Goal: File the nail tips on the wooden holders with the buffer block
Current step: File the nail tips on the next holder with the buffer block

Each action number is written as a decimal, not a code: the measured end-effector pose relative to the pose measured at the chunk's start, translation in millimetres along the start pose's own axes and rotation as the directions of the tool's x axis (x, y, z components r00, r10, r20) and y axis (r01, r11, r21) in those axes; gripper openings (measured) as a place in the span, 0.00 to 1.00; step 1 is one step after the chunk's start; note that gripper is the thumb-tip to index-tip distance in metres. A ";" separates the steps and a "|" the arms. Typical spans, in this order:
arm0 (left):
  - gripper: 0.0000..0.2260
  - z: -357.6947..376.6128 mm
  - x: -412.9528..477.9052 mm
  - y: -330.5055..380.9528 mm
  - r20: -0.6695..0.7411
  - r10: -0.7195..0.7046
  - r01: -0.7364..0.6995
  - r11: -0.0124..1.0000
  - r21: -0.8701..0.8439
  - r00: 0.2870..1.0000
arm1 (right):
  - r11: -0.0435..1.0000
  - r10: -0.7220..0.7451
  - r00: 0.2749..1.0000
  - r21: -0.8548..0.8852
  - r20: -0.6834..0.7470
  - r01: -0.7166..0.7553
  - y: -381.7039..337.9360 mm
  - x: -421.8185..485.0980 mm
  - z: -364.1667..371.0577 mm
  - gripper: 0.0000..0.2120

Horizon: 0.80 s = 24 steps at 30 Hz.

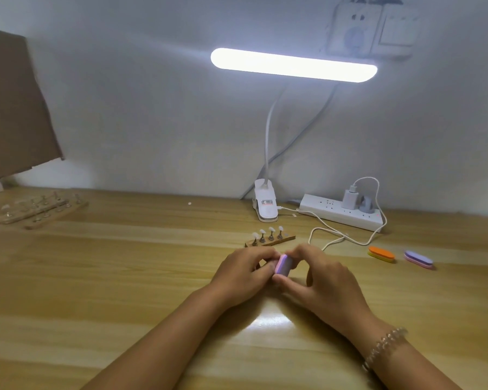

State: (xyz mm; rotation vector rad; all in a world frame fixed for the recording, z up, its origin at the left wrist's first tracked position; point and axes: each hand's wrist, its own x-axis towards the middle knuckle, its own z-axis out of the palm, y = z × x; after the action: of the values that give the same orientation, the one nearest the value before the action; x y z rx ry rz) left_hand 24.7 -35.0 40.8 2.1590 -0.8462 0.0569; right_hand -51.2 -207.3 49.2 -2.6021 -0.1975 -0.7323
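Observation:
A pink and purple buffer block (366,265) stands on edge at the table's middle, pinched between thumb and fingers of my right hand (326,280). My left hand (244,273) curls around something small right beside the block; a bit of a wooden holder (261,264) shows under its fingers, and what they grip is hidden. Just behind my hands lies a wooden holder strip (289,239) carrying several upright stands with clear nail tips (271,230).
More wooden holders with nail tips (37,211) lie at the far left under a cardboard box (12,108). A clip lamp (265,208), power strip (341,212) and white cable (333,240) sit behind. Orange (381,254) and purple (418,259) buffer blocks lie to the right.

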 end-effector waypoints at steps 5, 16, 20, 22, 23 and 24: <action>0.07 0.5 0.3 -1.3 0.009 0.016 -0.015 0.999 -0.038 1.000 | 0.999 0.034 0.996 0.016 -0.082 -0.032 0.5 1.0 -1.6 0.15; 0.09 0.6 3.7 -4.4 0.017 0.039 -0.040 0.999 0.004 0.999 | 0.999 0.033 0.999 0.032 -0.038 -0.032 -1.1 1.3 -1.3 0.16; 0.08 0.6 2.3 -3.3 0.023 0.030 -0.031 0.999 0.016 0.999 | 0.998 0.057 0.995 0.010 -0.077 -0.056 0.5 0.7 -3.2 0.15; 0.09 0.5 1.3 -3.9 0.015 0.024 -0.024 1.000 0.008 1.000 | 1.000 0.012 1.000 -0.001 -0.025 -0.012 -3.0 -1.1 -1.7 0.15; 0.09 0.4 1.0 -3.9 0.006 0.023 -0.022 1.000 -0.005 1.000 | 1.000 0.027 0.999 0.015 -0.025 -0.027 -3.2 -0.4 -2.0 0.15; 0.08 0.6 1.3 -3.6 -0.002 0.021 -0.021 1.000 -0.015 1.000 | 0.998 0.054 0.998 0.033 -0.044 -0.052 -2.1 0.8 -2.5 0.15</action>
State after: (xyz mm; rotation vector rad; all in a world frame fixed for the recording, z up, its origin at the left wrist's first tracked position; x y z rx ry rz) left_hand 27.6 -34.5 38.4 2.1353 -0.8660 0.0628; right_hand -52.3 -206.5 52.3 -2.5478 -0.1252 -0.7612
